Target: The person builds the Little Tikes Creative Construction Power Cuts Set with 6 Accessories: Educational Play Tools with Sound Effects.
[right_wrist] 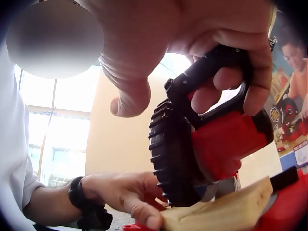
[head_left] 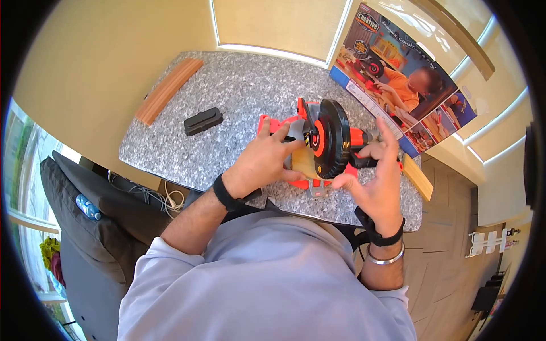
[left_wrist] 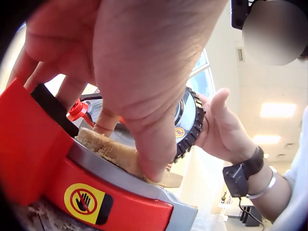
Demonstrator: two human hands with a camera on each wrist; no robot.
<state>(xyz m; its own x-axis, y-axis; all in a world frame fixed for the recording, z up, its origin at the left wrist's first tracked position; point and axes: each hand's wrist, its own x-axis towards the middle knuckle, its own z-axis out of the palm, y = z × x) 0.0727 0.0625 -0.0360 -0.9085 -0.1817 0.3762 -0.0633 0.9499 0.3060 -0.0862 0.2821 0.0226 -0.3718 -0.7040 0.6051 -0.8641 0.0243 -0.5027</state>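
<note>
A toy miter saw, with a black toothed disc and a red and grey base, stands on the speckled tabletop near its front edge. On that base lies a light wooden board, partly covered by the left hand. That hand grips the board, its thumb at the near edge and its other fingers spread toward the grey fence. In the right wrist view, fingers of the right hand curl through the black loop handle. The right thumb sticks out, off the handle. Close by the left fingers is the disc.
Behind the saw at right leans a large printed toy box. A light wooden strip juts over the table's right edge. Reddish-brown strips and a black case lie at left. A dark sofa stands beyond.
</note>
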